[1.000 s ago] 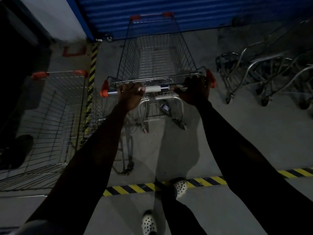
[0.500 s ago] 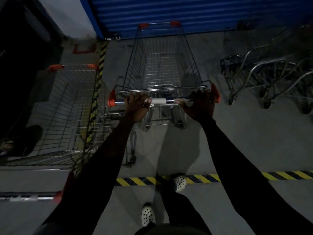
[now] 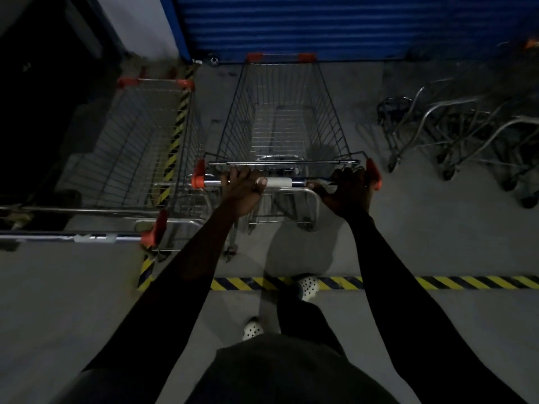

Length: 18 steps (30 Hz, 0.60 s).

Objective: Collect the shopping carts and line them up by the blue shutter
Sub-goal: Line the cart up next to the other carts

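A wire shopping cart (image 3: 280, 112) with orange corner caps stands straight ahead of me, its front end close to the blue shutter (image 3: 306, 24). My left hand (image 3: 243, 189) grips the left part of its handle bar, and my right hand (image 3: 348, 189) grips the right part by the orange end cap. A second shopping cart (image 3: 131, 153) of the same kind stands parallel on the left, also facing the shutter, its handle (image 3: 87, 237) level with my left forearm.
Several nested metal trolley frames (image 3: 466, 135) stand at the right. Yellow-black floor tape (image 3: 437, 282) crosses under my feet, and another strip runs under the left cart. A dark opening lies at far left beside a white wall.
The cart under my hands has rolled forward toward the shutter. I have stepped after it, and the left cart's handle has come into view beside my left arm.
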Available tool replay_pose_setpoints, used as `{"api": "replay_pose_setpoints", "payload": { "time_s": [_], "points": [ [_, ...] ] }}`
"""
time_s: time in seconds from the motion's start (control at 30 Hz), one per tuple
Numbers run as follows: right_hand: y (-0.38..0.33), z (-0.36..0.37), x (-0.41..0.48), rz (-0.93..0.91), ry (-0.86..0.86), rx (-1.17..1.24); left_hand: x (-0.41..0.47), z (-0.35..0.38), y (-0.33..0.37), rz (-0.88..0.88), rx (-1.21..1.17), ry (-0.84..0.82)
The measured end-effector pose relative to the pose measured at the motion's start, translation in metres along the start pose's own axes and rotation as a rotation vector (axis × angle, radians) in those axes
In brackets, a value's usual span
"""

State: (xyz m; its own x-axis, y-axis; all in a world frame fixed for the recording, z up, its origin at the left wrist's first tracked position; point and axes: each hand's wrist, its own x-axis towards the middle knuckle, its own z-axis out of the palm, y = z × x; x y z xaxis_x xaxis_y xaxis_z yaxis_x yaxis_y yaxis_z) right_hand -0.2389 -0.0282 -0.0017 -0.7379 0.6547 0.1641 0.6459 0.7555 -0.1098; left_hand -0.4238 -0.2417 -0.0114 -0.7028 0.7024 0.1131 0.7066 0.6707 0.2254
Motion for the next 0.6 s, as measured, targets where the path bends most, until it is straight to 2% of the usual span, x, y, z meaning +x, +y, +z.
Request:
{"api": "replay_pose_setpoints", "payload": {
  "time_s": [0.13, 0.3, 0.4, 0.6],
  "points": [
    [-0.006, -0.005, -0.044, -0.047, 0.101, -0.026, -0.044, -0.004, -0.004, -0.001, -0.014, -0.029],
    [-0.013, -0.012, -0.085, -0.037, 0.071, -0.047, -0.087, -0.011, -0.005, 0.009, -0.032, -0.005],
    [-0.013, -0.011, -0.103, -0.025, 0.056, 0.040, -0.106, -0.013, -0.007, 0.025, -0.030, 0.004],
    [-0.017, -0.014, -0.134, -0.026, 0.140, 0.045, -0.136, -0.013, -0.008, 0.028, -0.030, 0.062]
  ]
}}
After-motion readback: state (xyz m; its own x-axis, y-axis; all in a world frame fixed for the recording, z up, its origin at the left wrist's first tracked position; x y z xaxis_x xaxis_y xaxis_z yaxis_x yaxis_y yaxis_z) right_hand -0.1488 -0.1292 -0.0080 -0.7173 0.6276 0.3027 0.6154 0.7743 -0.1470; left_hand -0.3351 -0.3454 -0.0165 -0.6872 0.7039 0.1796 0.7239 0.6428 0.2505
